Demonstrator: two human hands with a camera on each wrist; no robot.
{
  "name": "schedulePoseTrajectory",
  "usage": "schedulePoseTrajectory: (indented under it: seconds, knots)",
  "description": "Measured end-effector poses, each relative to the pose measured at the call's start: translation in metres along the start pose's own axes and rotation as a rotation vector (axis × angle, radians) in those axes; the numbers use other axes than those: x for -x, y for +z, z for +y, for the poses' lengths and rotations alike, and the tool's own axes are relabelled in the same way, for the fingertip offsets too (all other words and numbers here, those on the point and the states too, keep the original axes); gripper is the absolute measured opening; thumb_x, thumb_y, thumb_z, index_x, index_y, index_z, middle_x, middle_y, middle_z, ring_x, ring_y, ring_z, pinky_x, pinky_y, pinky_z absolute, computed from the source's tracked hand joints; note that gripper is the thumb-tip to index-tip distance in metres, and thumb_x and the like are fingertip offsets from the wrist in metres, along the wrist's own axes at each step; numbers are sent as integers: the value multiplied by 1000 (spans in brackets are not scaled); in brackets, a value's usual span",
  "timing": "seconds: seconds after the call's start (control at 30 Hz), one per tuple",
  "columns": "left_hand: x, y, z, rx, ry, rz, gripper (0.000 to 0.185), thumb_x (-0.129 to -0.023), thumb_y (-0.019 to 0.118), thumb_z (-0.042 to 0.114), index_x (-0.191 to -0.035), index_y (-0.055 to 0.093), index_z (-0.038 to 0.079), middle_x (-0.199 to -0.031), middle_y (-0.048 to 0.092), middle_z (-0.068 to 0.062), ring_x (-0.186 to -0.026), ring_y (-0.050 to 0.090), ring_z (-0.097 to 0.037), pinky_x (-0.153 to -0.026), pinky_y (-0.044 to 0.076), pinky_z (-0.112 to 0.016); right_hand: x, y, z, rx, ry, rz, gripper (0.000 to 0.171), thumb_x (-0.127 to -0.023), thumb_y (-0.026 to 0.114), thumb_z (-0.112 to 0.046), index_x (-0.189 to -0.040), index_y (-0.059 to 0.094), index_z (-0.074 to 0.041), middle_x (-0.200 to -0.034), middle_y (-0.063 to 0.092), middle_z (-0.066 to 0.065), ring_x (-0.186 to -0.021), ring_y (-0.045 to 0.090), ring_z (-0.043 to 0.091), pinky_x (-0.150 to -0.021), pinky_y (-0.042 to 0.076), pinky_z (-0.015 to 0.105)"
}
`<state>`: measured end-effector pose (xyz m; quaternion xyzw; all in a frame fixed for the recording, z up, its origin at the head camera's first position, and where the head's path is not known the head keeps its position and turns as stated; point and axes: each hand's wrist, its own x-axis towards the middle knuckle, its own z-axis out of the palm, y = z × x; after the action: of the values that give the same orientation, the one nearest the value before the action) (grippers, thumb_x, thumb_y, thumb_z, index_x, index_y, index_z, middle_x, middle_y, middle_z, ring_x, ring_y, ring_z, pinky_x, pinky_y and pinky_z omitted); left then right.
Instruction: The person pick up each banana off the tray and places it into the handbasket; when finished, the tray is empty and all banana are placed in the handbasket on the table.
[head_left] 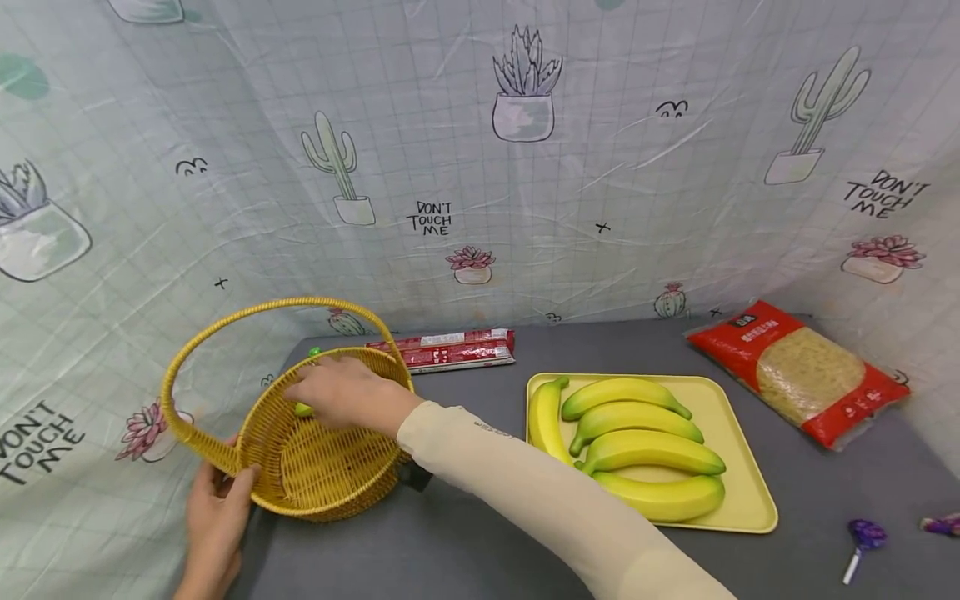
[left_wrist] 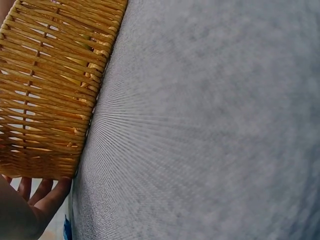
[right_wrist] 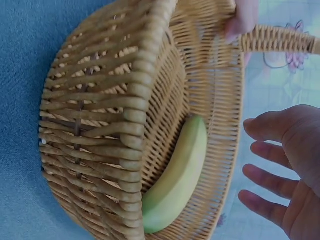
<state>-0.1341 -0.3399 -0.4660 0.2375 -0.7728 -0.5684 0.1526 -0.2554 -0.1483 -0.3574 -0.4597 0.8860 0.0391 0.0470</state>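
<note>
Head view: banana [right_wrist: 177,175] lies inside wicker basket [head_left: 315,467] at table's left (mostly hidden by right hand [head_left: 348,392], fingers spread, empty). Left hand [head_left: 213,517] grips basket rim. Tray [head_left: 738,467] of bananas sits right.

The basket [head_left: 322,467] is golden-yellow woven wicker, holding a yellow-green banana [right_wrist: 177,175]. Four more yellow bananas [head_left: 637,450] with green tips lie on a pale yellow tray [head_left: 738,467]. The surface [head_left: 465,542] is dark grey. The backdrop cloth [head_left: 480,167] is pale mint with a thin grid, cactus drawings and black lettering
</note>
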Motion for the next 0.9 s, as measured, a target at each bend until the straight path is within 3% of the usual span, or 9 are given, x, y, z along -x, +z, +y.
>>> schedulePoseTrajectory:
  seconds: [0.17,0.3,0.6,0.9]
  knots:
    - [0,-2,2,-1,-14,9,60,-107,59,20,-164,39,17,-136,48,-2,-104,52,-3,-72,48,-10,10,-6,0,6,-33,48,52,-110,56,-30,-161,45,-39,-154,48,-13,-134,50,9,-92,51,27]
    - [1,-1,1,17,-16,13,60,-107,60,18,-164,40,16,-136,48,-2,-104,52,-3,-73,48,-10,19,-10,4,-14,-38,79,56,-109,58,-28,-162,44,-38,-156,47,-12,-139,47,12,-81,52,24]
    - [1,1,3,27,-9,18,60,-106,61,17,-164,41,16,-135,50,-2,-103,53,-2,-72,48,-10,45,-19,14,-21,-70,167,55,-109,58,-28,-161,45,-35,-158,47,-11,-142,46,14,-107,44,30]
    - [1,1,2,38,-3,23,61,-106,61,16,-164,41,15,-134,49,-3,-100,54,-2,-71,49,-10,76,-23,20,-47,-139,287,55,-108,60,-27,-161,48,-29,-154,52,-6,-131,53,15,-102,46,29]
